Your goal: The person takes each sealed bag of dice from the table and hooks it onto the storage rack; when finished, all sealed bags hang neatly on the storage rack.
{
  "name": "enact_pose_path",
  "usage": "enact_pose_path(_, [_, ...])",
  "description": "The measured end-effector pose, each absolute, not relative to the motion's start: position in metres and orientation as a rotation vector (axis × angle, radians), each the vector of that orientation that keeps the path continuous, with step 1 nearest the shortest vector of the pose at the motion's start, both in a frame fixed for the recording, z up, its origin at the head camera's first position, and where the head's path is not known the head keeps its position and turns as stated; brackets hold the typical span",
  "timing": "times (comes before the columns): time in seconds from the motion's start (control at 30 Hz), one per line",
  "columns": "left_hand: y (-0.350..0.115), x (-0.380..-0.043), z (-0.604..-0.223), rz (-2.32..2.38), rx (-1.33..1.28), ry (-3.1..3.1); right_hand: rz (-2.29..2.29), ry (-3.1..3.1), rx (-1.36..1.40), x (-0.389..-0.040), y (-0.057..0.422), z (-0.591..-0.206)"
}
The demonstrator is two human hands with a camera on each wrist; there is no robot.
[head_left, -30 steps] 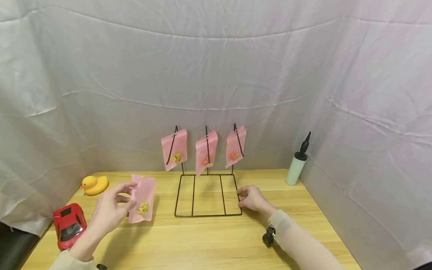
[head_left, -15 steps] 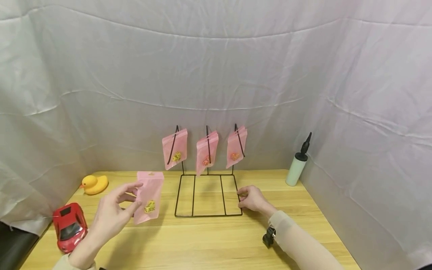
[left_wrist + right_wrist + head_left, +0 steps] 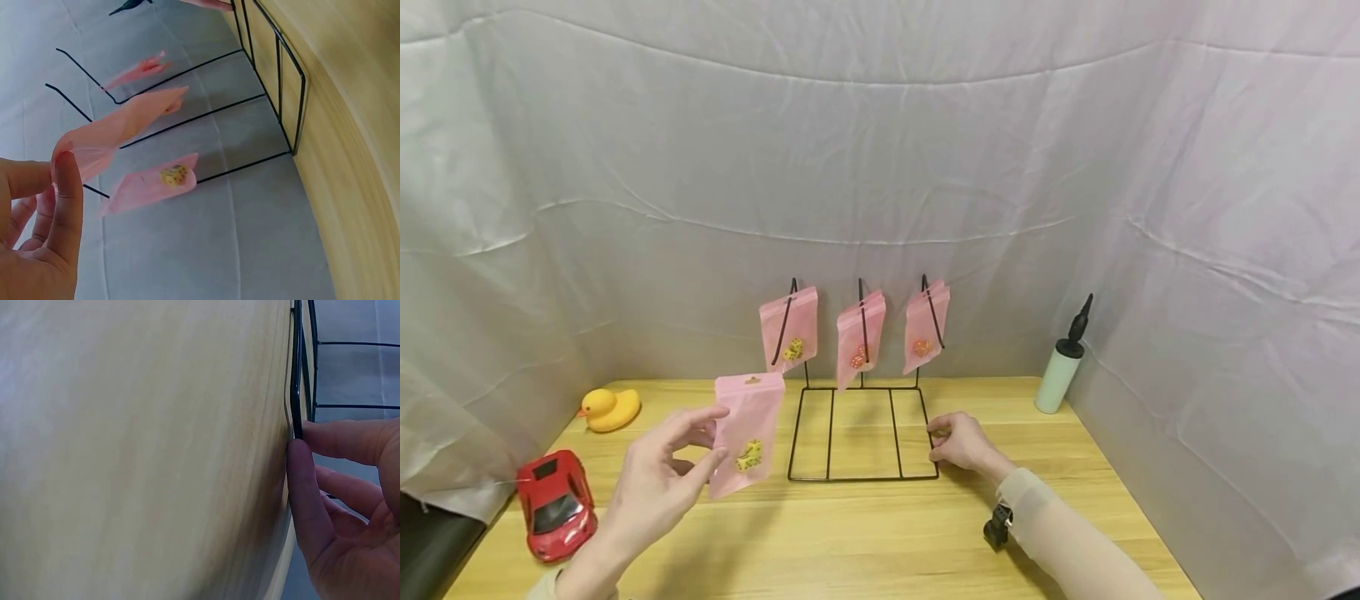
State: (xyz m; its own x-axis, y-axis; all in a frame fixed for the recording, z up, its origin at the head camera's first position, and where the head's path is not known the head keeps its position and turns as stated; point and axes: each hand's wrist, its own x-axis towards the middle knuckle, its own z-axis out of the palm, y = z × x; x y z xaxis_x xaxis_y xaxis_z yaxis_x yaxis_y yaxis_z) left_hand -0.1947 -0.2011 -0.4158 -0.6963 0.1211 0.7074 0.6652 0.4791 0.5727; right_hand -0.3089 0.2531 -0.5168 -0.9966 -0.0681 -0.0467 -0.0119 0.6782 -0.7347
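My left hand (image 3: 651, 483) pinches the left edge of a pink zip bag (image 3: 748, 429) between thumb and fingers, above the table. Yellow dice (image 3: 749, 455) sit low in this bag. To its right stands a black wire display rack (image 3: 865, 479) with three prongs. On the prongs hang a left pink bag (image 3: 802, 315) with yellow dice, and a middle bag (image 3: 850, 332) and a right bag (image 3: 916, 315) with orange-red pieces. My right hand (image 3: 966, 442) pinches the rack's right base wire; the right wrist view shows thumb and finger (image 3: 337, 437) meeting at the wire.
A yellow rubber duck (image 3: 612, 410) and a red toy car (image 3: 557, 507) are at the left of the wooden table (image 3: 850, 542). A pale green hand pump (image 3: 1060, 375) stands at the back right. Grey cloth (image 3: 820, 183) surrounds the table on the back and sides.
My left hand has carried the bag rightward, closer to the rack, and the bag's face has turned more toward the head camera. The right hand stays on the base wire.
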Motion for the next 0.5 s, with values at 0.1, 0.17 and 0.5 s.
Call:
enact_pose_path(0.1, [-0.1989,-0.1931,-0.4143,-1.201,-0.689,-2.102,-1.232,2.815,-0.072,-0.3090,0.2528,-0.5169])
enact_pose_path(0.17, [-0.1977,-0.1922,-0.4137,-1.206,-0.706,-2.089,-1.230,2.818,-0.072,-0.3090,0.2525,-0.5169])
enact_pose_path(0.5, [-0.1949,-0.1928,-0.4101,-1.195,-0.885,-2.027,-1.231,2.818,-0.073,-0.3096,0.2536,-0.5180])
